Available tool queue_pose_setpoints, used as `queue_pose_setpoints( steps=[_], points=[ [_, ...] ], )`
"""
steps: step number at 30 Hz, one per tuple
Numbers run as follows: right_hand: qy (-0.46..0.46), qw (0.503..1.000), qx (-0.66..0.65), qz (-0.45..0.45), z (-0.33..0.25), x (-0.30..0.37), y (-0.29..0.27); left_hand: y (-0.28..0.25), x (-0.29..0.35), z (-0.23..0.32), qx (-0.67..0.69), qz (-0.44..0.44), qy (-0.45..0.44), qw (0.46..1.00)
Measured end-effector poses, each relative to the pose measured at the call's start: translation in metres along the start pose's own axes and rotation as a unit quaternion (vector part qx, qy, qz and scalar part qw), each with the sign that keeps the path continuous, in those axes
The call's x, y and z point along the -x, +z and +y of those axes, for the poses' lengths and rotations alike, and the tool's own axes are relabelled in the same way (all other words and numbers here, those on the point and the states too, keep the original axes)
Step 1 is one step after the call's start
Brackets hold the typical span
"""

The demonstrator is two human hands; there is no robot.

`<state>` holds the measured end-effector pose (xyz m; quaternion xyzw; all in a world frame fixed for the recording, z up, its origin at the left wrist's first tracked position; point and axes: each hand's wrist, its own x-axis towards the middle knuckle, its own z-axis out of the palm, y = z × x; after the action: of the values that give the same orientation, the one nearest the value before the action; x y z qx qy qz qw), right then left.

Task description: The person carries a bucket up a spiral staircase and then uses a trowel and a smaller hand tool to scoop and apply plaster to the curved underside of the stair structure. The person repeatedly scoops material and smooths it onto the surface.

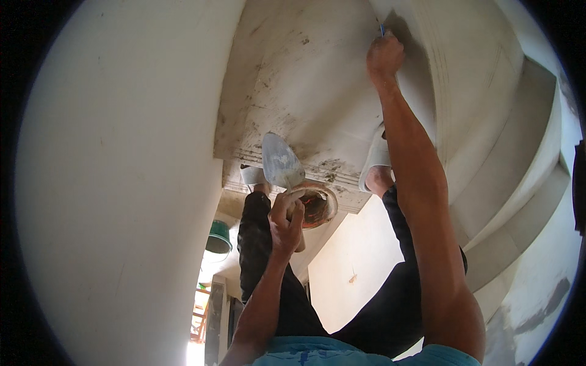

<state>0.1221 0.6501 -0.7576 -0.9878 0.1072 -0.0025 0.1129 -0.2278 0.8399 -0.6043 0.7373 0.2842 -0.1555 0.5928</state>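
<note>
My left hand (287,222) is wrapped round the handle of a pointed trowel (281,161). Its grey, smeared blade points away from me, above the dirty stair landing. Stretched far out to the upper right, my right hand (385,56) is closed on a thin object with a blue part (383,29), near the angle where the tread meets the wall. Most of that object is hidden by my fingers, so its kind cannot be made out. Behind my left hand stands a round container (326,207) with a pale rim and a stained, reddish inside.
My feet, in light slippers (373,160), stand on the smudged step (329,104) on either side of the container. A smooth wall (122,183) rises on the left. Curved steps (513,158) run along the right. Lower down, a green bucket (218,236) sits by the left wall.
</note>
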Motion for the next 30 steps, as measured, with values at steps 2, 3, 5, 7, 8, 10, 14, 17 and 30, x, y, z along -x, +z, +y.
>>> queue_pose_setpoints(
  steps=[2, 3, 5, 7, 8, 10, 14, 17, 30],
  points=[
    [0.014, 1.000, 0.015, -0.003, -0.006, -0.003, 0.000, -0.002, -0.007, 0.008, 0.027, 0.002, 0.004, 1.000],
    [-0.051, 0.999, 0.000, 0.006, -0.012, 0.005, 0.003, -0.004, -0.008, 0.007, 0.019, 0.011, 0.015, 1.000],
    [-0.177, 0.983, -0.027, 0.025, -0.020, 0.039, 0.009, -0.005, -0.009, 0.004, 0.004, 0.026, 0.036, 0.999],
    [-0.260, 0.960, -0.094, -0.049, -0.033, 0.082, 0.019, -0.006, -0.006, -0.005, 0.002, 0.026, 0.023, 0.999],
    [-0.271, 0.950, -0.141, -0.065, -0.041, 0.093, 0.014, -0.008, -0.004, -0.009, 0.000, 0.029, 0.015, 0.999],
    [-0.291, 0.923, -0.234, -0.096, -0.056, 0.104, 0.002, -0.012, -0.001, -0.011, -0.001, 0.042, 0.013, 0.999],
    [-0.255, 0.962, -0.094, 0.035, -0.026, 0.033, 0.002, -0.010, -0.002, -0.010, 0.035, 0.047, 0.005, 0.998],
    [-0.248, 0.967, -0.022, 0.059, -0.009, -0.010, 0.017, -0.009, -0.007, -0.005, 0.023, 0.049, 0.011, 0.998],
    [-0.095, 0.993, -0.059, 0.042, -0.025, 0.036, -0.009, -0.016, -0.012, -0.001, -0.001, 0.034, -0.025, 0.999]
  ],
)
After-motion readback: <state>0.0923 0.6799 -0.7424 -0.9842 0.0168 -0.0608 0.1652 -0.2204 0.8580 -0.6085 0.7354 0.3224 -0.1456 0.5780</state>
